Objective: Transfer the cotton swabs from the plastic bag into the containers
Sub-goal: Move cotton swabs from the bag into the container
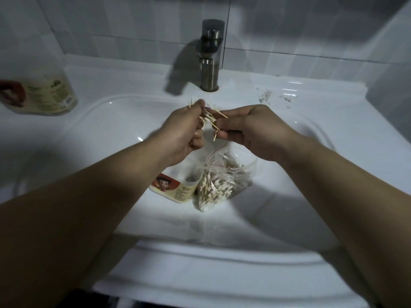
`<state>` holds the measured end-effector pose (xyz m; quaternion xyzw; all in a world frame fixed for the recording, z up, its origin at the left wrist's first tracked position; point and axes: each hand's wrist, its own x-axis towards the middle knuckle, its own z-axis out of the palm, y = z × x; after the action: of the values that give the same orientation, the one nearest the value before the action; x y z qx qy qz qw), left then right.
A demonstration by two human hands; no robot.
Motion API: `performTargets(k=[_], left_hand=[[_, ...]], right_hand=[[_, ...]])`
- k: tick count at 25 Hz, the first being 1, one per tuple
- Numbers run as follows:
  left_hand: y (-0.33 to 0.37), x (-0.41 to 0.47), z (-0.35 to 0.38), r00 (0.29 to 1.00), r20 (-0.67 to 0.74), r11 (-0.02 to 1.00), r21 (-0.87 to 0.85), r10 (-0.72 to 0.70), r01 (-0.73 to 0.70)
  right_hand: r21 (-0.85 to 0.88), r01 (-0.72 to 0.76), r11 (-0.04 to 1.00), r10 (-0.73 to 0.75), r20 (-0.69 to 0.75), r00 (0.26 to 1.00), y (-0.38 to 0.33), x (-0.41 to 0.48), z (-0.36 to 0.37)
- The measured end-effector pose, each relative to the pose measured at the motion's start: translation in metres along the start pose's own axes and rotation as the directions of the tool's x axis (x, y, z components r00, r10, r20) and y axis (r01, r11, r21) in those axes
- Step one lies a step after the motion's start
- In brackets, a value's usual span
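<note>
Two hands met above the sink (106, 138) in the head view, sharing a small bundle of cotton swabs (209, 117) between them. The left hand (182, 132) gripped most of the bundle, its fingers (196, 106) curled round the sticks. The right hand (253, 132) pinched the other side, its fingers closed on a few sticks. The held swabs were splayed at odd angles, not lined up.

Below the hands, the plastic bag (222, 178) lay in the basin with its red-striped mouth open, and a good many swabs lay inside it. Just beside the bag on its left, a container (171, 190) with a cartoon label lay tipped on its side; whether it held any swabs could not be told. A second labelled container (44, 94), blurred, stood on the surface at the far left, well apart from the hands. A tap (210, 56) rose behind the basin.

The step in hand looked like gathering and straightening a pinch of swabs meant for a container. With the bag so full, the task seemed far from done. The next move would likely call for squaring the sticks into a parallel bunch. One hand would then be free to steady or stand up the tipped container, while the other fed the bunch into its mouth without scattering swabs into the basin.
</note>
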<state>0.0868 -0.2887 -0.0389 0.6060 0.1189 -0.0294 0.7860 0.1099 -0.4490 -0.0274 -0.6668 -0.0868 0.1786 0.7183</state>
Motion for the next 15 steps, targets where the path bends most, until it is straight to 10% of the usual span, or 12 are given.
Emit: performTargets(k=[9,15], left_hand=[[0.002,0.011,-0.009,0.967,-0.251,0.999,-0.012,0.035,-0.04],[0.003,-0.002,0.0,0.997,-0.049,0.998,-0.045,-0.051,0.048]], right_hand=[[-0.031,-0.009,0.999,0.008,-0.046,0.999,-0.002,0.0,-0.001],[-0.021,0.026,0.999,-0.027,-0.033,0.999,0.002,0.002,0.0]])
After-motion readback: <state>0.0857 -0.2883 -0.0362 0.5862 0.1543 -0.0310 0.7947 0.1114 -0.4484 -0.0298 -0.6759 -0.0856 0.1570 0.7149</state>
